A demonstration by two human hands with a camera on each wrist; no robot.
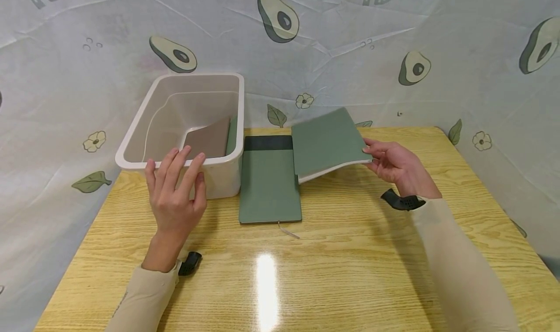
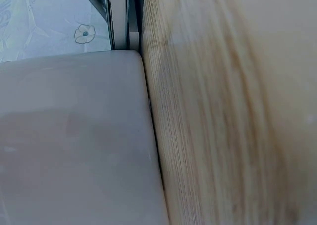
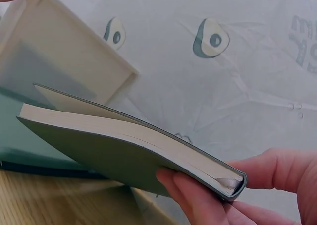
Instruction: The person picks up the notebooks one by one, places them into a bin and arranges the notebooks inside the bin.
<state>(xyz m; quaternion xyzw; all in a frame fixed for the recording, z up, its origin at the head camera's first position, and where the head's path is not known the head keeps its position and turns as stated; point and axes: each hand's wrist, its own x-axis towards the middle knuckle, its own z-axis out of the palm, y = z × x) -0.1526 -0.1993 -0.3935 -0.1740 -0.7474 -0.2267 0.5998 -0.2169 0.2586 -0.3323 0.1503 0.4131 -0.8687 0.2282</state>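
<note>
My right hand (image 1: pixel 395 163) pinches a green notebook (image 1: pixel 330 145) by its spine end, thumb on one cover and fingers on the other. The notebook tilts, its far side over another green notebook (image 1: pixel 270 186) that lies flat with a dark band across its top and a ribbon out of its near edge. In the right wrist view the held notebook's pages (image 3: pixel 124 128) show, with one cover slightly parted from them. My left hand (image 1: pixel 177 191) rests with extended fingers on the near rim of a whitish plastic bin (image 1: pixel 218 164). Inside lean a brown notebook (image 1: pixel 209 140) and a green one (image 1: pixel 232 136).
The bin stands at the back left of the wooden table (image 1: pixel 341 269), right beside the flat notebook. A pale cloth (image 1: pixel 332 45) printed with avocados hangs behind the table and along its sides.
</note>
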